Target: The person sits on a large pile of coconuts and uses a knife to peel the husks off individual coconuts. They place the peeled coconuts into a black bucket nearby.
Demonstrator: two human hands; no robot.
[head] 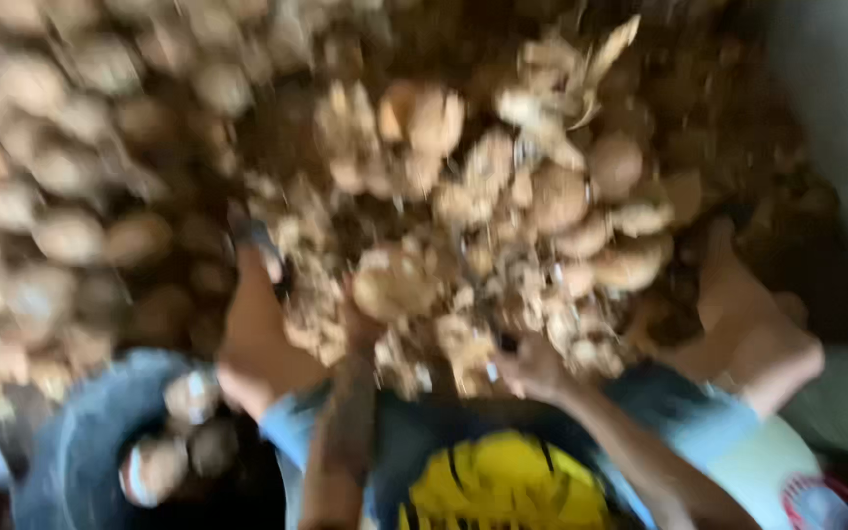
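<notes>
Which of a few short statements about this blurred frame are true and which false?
1. Both hands reach into a pile of brown husk pieces and coconuts. True: left hand, right hand, pile.
2. A blue tub at lower left holds a few coconuts. True: tub.
3. The left hand holds a knife. False: blur hides any tool.
4. The pile lies on a white table. False: no table shows.
5. The person's shirt is plain red. False: shirt is dark with yellow.

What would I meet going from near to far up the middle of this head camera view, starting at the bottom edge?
Yellow and black shirt print → right hand, about level with the left hand, both at the heap's near edge → loose husk scraps → pile of round brown husked coconuts → pale husk strips at the top. The picture is blurred.
</notes>
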